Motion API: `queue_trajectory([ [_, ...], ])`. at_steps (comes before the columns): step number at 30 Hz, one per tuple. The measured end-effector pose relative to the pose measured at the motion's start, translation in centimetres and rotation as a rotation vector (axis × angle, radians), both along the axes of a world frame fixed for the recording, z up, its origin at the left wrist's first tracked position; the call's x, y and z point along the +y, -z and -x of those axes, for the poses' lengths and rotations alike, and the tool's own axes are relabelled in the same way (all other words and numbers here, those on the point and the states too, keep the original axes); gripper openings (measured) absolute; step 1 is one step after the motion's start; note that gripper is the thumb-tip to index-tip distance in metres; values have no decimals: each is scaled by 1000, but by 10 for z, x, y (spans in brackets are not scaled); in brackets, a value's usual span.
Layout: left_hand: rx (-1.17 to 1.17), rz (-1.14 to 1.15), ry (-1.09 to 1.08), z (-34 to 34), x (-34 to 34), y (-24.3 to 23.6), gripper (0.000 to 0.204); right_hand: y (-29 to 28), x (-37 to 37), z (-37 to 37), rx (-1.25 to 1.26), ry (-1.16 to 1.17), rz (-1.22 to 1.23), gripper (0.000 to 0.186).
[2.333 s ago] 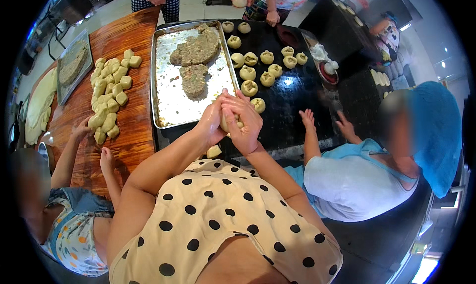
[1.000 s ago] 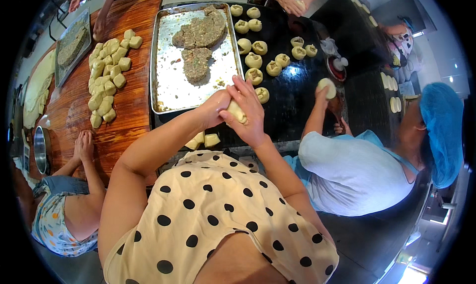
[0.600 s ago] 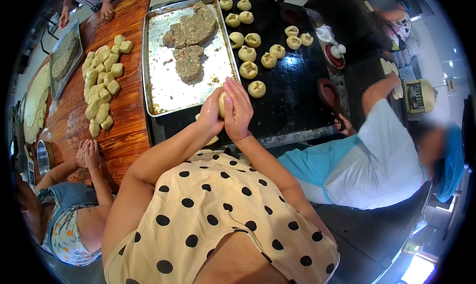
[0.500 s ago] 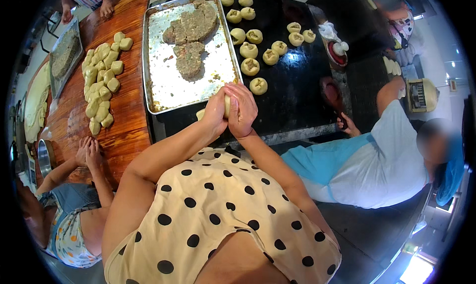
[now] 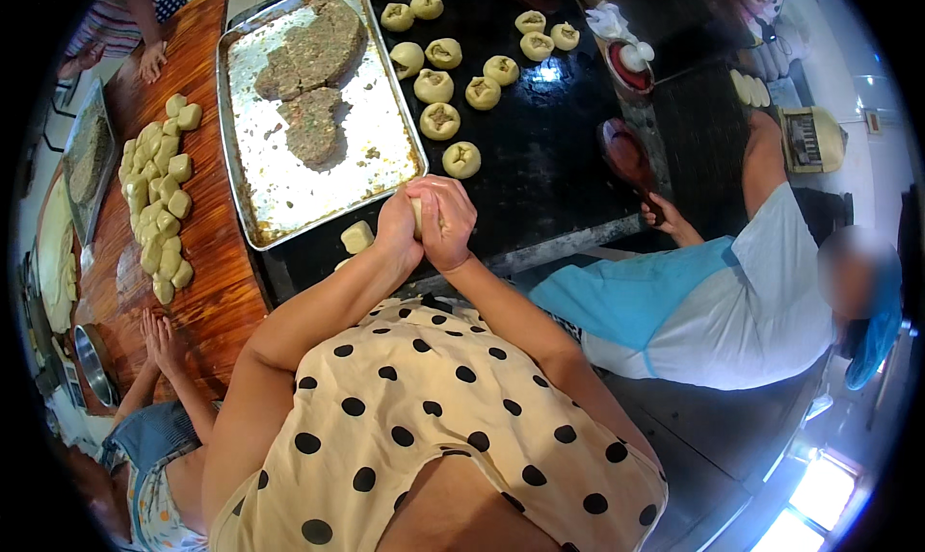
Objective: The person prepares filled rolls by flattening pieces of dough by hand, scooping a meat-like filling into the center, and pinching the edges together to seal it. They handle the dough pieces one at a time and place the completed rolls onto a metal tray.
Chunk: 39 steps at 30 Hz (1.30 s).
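Observation:
My left hand [image 5: 396,228] and my right hand [image 5: 445,223] press together around a piece of pale dough [image 5: 417,217], just off the near right corner of a metal tray [image 5: 250,226]. Only a strip of that dough shows between my fingers and palms. On the tray lies a mound of minced filling [image 5: 313,56], brownish with green and orange flecks. A lump of dough [image 5: 356,237] rests on the dark worktop left of my wrists, with another partly hidden by my left forearm. Beyond my hands sit several round filled buns [image 5: 439,120], gathered at the top.
A heap of dough pieces [image 5: 157,191] covers part of the wooden table [image 5: 214,263] at left, where two co-workers' hands are. At right, a co-worker in a blue apron holds a dark red ladle-shaped tool [image 5: 628,154]. Behind it stands a red bowl [image 5: 631,68].
My view has shifted, so the tray and buns sit farther left in it. My hands still clasp the dough, the right one turned slightly. The dough lump beside my wrist shows more fully.

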<state>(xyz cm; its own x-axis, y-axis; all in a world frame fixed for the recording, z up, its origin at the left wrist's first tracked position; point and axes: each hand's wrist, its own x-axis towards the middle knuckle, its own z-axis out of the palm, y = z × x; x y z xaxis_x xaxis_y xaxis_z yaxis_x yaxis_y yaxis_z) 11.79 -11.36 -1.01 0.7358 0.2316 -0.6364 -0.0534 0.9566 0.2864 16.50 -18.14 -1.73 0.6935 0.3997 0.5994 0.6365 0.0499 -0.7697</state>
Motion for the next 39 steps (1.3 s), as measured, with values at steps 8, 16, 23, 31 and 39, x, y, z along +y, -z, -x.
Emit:
queue_trajectory([
  [8,77,-277,266,-23,9,-3,64,13,-8,-67,863,71,-28,46],
  [16,592,-1464,511,122,23,49,32,73,-53,-272,137,509,277,44],
  [23,467,-1994,947,155,-1,53,70,103,-68,-162,131,192,420,22],
  [31,213,-1807,788,104,-2,98,64,144,-49,18,153,-270,861,65],
  [39,282,-1271,886,87,-6,144,39,118,-96,-25,762,-503,934,57],
])
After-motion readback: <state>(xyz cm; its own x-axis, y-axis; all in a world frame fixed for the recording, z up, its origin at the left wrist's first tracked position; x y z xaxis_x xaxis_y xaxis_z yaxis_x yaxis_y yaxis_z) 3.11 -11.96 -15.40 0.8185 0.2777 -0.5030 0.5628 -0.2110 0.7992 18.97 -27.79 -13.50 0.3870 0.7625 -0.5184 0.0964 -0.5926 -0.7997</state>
